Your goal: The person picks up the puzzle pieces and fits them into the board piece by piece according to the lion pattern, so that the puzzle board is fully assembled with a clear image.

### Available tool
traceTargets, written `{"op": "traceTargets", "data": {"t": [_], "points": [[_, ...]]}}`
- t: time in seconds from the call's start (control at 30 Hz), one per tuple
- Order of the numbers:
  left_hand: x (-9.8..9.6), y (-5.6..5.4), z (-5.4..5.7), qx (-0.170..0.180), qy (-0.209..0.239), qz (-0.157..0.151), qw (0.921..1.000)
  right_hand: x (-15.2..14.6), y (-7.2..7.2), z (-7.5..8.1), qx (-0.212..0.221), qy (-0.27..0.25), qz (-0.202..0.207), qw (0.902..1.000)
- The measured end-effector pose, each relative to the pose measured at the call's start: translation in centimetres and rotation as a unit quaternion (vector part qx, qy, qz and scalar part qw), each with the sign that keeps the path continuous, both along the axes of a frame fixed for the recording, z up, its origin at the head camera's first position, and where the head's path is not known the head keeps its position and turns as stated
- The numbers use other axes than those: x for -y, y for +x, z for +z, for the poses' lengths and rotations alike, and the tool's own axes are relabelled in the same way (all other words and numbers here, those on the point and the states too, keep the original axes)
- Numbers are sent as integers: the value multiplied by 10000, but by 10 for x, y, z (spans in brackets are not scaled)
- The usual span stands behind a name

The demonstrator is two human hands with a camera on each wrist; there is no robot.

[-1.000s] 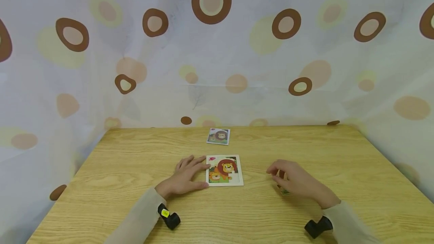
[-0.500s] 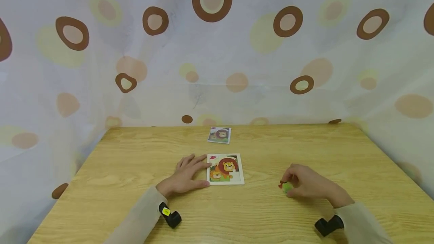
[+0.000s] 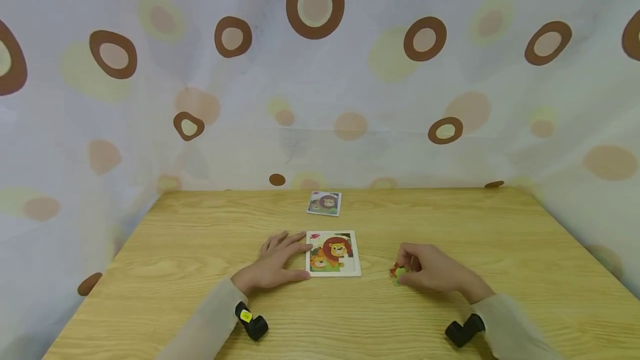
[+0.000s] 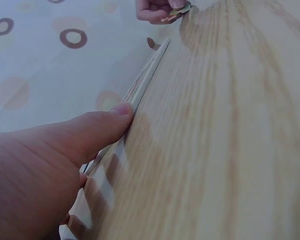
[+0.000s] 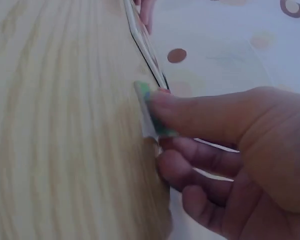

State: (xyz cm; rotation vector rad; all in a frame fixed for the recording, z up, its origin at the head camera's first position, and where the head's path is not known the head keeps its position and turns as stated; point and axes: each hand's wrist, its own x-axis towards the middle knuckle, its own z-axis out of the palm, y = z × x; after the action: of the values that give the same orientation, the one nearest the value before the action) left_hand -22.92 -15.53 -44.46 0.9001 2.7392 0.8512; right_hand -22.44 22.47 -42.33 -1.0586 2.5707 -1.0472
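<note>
A square lion jigsaw puzzle in a white frame (image 3: 358, 257) lies in the middle of the table, with a pale gap at its lower right. My left hand (image 3: 275, 263) rests at the frame's left edge, fingers spread and straight. In the left wrist view, its thumb (image 4: 107, 122) touches the frame's side. Right of the puzzle, my right hand (image 3: 432, 269) pinches a green and red puzzle piece (image 3: 399, 274) between thumb and fingers. From the right wrist, the piece (image 5: 146, 97) appears tilted on edge, close over the wood, partly hidden by the thumb.
Behind the puzzle lies a matching lion picture card (image 3: 324, 203). The wood-grain table (image 3: 200, 226) is bordered by a white curtain (image 3: 320, 82) with brown and yellow spots. A black wrist camera (image 3: 252, 322) sits on the left sleeve and another (image 3: 465, 331) on the right.
My right hand first drew slightly right, turning the puzzle piece into view, then moved left toward the puzzle with it. The left hand has stayed at the frame.
</note>
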Motion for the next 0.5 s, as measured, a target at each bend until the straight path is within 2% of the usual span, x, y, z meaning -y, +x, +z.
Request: {"op": "traceTargets", "data": {"t": [0.17, 0.3, 0.5], "points": [[0, 0, 1, -117, -43, -24, 9999, 27, -5, -12, -26, -622, -202, 9979], [0, 1, 1, -127, -83, -54, 9999, 52, -8, -18, 151, -1022, -537, 9932], [0, -1, 0, -106, -205, 7, 9997, 75, -10, -19, 155, -1088, -1004, 9889]]}}
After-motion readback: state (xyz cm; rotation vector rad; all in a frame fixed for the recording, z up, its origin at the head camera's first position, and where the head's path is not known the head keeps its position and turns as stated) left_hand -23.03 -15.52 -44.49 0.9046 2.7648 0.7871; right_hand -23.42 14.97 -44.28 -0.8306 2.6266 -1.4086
